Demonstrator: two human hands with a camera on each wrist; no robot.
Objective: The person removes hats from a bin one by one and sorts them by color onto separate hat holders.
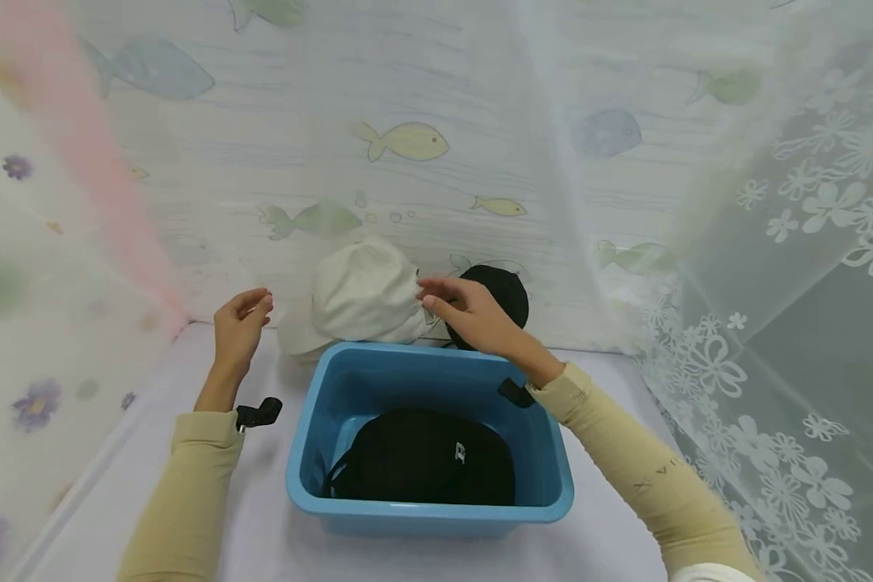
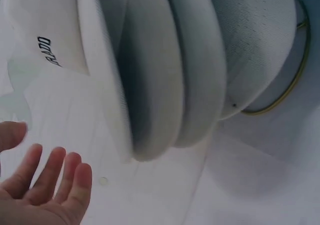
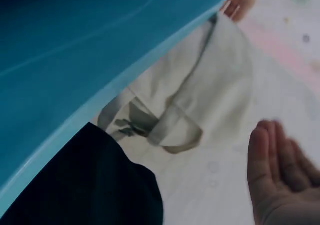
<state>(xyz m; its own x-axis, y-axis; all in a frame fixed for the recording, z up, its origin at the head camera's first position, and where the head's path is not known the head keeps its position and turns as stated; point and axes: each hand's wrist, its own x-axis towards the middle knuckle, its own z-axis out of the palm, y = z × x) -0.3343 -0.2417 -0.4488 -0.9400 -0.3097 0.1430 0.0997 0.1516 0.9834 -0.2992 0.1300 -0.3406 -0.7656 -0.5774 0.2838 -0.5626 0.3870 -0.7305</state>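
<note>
Tub [image 1: 436, 510] is smooth plstc, wht caps [image 1: 367, 293] matt cloth

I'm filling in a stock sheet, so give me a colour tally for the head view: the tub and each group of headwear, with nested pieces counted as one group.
Blue: 1 (tub)
White: 1 (stack of caps behind the tub)
Black: 2 (headwear inside the tub; headwear behind the tub)
Total: 4
</note>
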